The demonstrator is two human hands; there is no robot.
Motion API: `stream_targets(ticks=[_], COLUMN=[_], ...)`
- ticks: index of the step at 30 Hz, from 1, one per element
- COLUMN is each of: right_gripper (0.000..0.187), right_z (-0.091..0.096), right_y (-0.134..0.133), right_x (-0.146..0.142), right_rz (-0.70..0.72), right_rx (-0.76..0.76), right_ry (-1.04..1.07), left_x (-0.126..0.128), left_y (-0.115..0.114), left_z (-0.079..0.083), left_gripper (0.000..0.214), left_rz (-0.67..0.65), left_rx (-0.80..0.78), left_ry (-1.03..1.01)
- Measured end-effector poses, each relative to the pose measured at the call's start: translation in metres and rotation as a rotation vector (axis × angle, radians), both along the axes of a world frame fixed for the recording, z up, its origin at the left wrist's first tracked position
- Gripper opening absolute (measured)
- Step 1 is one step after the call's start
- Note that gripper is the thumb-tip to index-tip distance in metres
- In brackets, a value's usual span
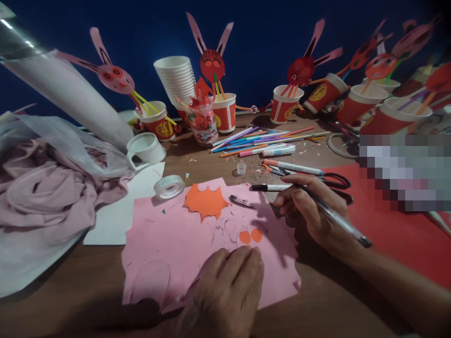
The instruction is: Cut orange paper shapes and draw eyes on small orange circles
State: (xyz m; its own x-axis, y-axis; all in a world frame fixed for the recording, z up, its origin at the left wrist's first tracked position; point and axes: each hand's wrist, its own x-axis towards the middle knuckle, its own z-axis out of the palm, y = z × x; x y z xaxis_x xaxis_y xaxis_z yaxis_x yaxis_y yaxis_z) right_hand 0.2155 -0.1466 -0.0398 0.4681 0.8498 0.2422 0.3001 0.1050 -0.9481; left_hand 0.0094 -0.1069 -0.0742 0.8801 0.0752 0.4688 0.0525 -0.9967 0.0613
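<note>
A sheet of pink paper (190, 263) with jagged edges lies on the table. My left hand (225, 286) rests on it, fingers lying flat and close together. Just beyond those fingertips are two orange ovals (251, 236) inside a pencilled outline with lash-like strokes. My right hand (317, 216) holds a clear-barrelled pen (340, 219) between thumb and fingers, raised over the paper's right side; its writing tip is hard to make out. A black-and-clear pen cap (241, 202) lies on the sheet beside a spiky orange paper cutout (206, 202).
Behind the paper are a tape roll (169, 187), coloured sticks (260, 137), markers (292, 167) and black-handled scissors (334, 180). Red paper cups (225, 112) with rabbit-faced figures stand along the blue wall. Cloth in plastic (59, 188) fills the left; red paper (384, 225) lies right.
</note>
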Motion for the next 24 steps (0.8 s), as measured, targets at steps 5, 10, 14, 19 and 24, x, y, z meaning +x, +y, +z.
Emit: stream_targets(ticks=[5,10,14,19,24], right_gripper=[0.02,0.022,0.027,0.045,0.055], right_z=[0.0,-0.001,-0.002,-0.002,0.007], right_y=[0.001,-0.003,-0.005,-0.007,-0.014], right_x=[0.0,0.004,0.007,0.013,0.012], right_rz=[0.006,0.002,-0.022,0.009,-0.059], right_rx=[-0.022,0.006,0.089,0.185,0.105], right_ry=[-0.009,0.045,0.043,0.005,-0.233], left_x=[-0.002,-0.002,-0.005,-0.007,-0.004], left_y=[0.0,-0.004,-0.005,-0.001,0.0], left_z=[0.003,0.001,0.001,0.007,0.013], left_gripper=[0.068,0.067,0.065,0.063,0.061], left_rz=[0.006,0.011,0.007,-0.023,-0.051], left_rx=[-0.011,-0.009,-0.019,-0.01,0.001], left_ry=[0.022,0.032,0.047,0.114,0.118])
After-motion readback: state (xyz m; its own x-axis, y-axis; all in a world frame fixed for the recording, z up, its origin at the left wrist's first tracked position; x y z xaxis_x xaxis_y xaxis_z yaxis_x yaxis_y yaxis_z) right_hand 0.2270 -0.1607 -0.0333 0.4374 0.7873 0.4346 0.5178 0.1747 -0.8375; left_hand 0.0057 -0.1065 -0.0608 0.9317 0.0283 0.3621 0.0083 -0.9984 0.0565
